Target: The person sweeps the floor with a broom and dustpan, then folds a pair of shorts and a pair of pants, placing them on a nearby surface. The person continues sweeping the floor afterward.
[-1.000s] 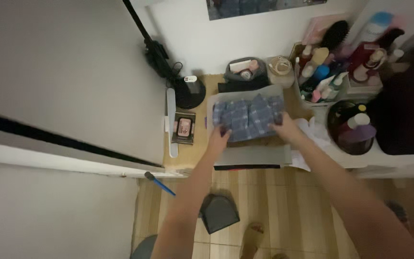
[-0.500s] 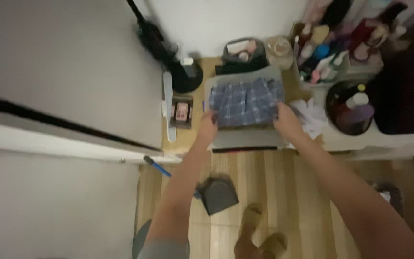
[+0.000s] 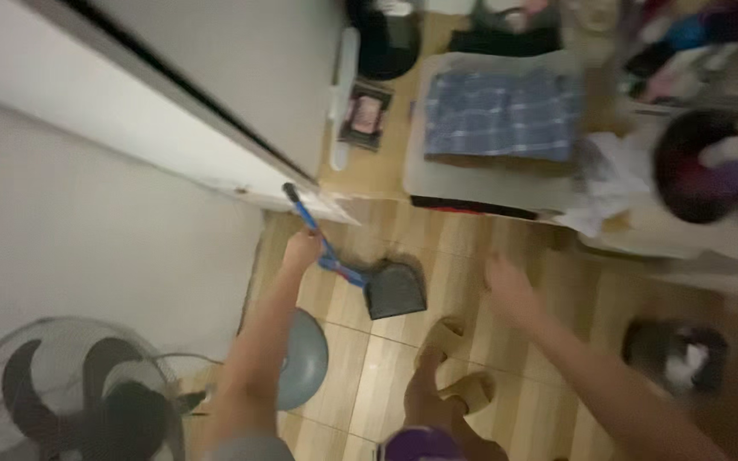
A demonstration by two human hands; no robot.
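Two hands low in frame over wood floor (image 3: 471, 248). Left hand (image 3: 302, 252), centre-left, is clenched round the blue handle (image 3: 322, 239) of a dustpan (image 3: 395, 290); handle runs from the wall edge at upper centre-left down-right to the dark pan, which lies flat on the floor at centre. Right hand (image 3: 506, 286), right of centre, is released, fingers loose, grasping nothing, hovering near the pan's right edge but apart from it.

Worktop (image 3: 386, 166) fills the upper middle. On it a pale tray (image 3: 471, 175) carries a folded blue plaid cloth (image 3: 504, 113); tray's front edge sits about at the worktop's front edge. Small dark card (image 3: 365, 113) lies left of the tray, a white bar (image 3: 342, 94) beside it along the wall. Crumpled white paper (image 3: 608, 183) hangs at the tray's right corner. Blurred clutter upper right, cannot tell items.

White wall (image 3: 87, 222) takes the left side, closing the floor strip there. Fan (image 3: 70, 393) at lower left, its grey base (image 3: 305, 358) just beside the left forearm. Sandalled feet (image 3: 450, 367) at bottom centre, below the pan. Dark bin (image 3: 676, 358) at lower right. Open floor lies between pan, feet and bin, and under the worktop edge.
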